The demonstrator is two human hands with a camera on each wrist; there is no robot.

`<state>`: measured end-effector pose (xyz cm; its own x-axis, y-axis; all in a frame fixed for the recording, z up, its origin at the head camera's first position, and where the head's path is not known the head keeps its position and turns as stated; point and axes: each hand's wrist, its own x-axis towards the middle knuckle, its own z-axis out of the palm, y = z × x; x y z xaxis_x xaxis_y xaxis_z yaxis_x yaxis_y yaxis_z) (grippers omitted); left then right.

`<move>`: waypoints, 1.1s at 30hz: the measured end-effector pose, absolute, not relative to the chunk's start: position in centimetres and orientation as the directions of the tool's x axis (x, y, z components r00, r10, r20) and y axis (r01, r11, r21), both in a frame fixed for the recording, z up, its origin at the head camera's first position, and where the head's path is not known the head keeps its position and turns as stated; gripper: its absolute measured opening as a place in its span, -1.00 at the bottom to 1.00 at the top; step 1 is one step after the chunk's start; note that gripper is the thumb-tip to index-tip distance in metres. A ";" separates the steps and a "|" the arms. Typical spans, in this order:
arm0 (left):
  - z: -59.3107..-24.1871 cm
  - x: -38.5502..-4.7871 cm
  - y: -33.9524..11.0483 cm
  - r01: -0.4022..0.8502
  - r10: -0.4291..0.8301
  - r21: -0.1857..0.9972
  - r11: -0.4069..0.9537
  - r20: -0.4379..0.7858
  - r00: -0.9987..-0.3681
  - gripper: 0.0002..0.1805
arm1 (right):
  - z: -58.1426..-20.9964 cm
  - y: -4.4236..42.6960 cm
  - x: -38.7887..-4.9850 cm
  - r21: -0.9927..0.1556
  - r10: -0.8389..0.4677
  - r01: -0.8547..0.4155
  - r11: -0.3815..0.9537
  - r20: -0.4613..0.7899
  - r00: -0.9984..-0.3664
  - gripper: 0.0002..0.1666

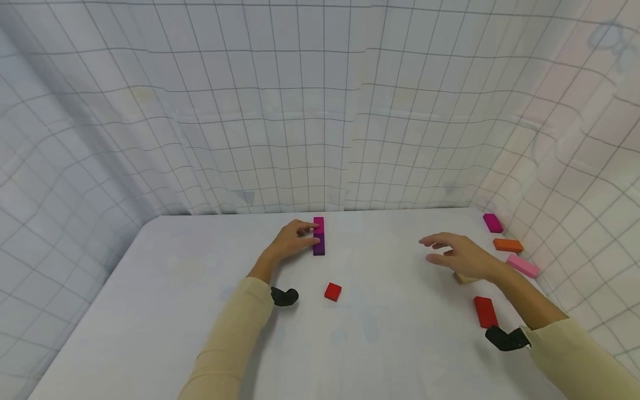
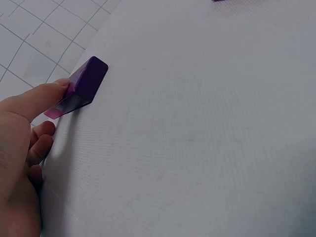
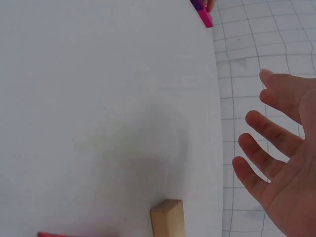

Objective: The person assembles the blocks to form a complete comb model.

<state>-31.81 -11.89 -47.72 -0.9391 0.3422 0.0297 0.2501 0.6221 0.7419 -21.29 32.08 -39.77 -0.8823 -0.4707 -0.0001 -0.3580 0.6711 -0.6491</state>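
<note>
My left hand [image 1: 292, 240] is at two blocks standing end to end, a magenta block [image 1: 318, 223] behind a purple block [image 1: 319, 247]. Its forefinger touches the magenta one and its thumb touches the purple one. In the left wrist view, the thumb lies against the purple block [image 2: 90, 81], while the forefinger is mostly hidden. My right hand [image 1: 462, 255] hovers with loosely spread fingers and holds nothing. Below it a wooden block [image 1: 466, 278] is partly covered in the head view; the right wrist view shows that wooden block [image 3: 168, 218] more plainly.
A small red block [image 1: 333, 291] lies near the middle of the white table [image 1: 380, 355]. Along the right side are a red block [image 1: 485, 312], a pink block [image 1: 522, 265], an orange block [image 1: 508, 245] and another magenta block [image 1: 493, 223]. Checked cloth [image 1: 300, 111] hangs around the table.
</note>
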 end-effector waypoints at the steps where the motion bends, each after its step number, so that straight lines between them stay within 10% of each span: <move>1: -47.7 -31.7 -11.9 0.250 0.343 0.744 0.620 0.029 -0.939 -0.46 | -39.9 32.4 -20.9 -0.651 -0.469 -0.351 0.673 -0.009 -0.883 -0.42; 33: -47.6 -31.3 -12.0 0.249 0.344 0.747 0.616 0.029 -0.938 -0.46 | -44.4 40.7 -12.8 -0.553 -0.438 -0.285 0.783 -0.164 -0.884 -0.15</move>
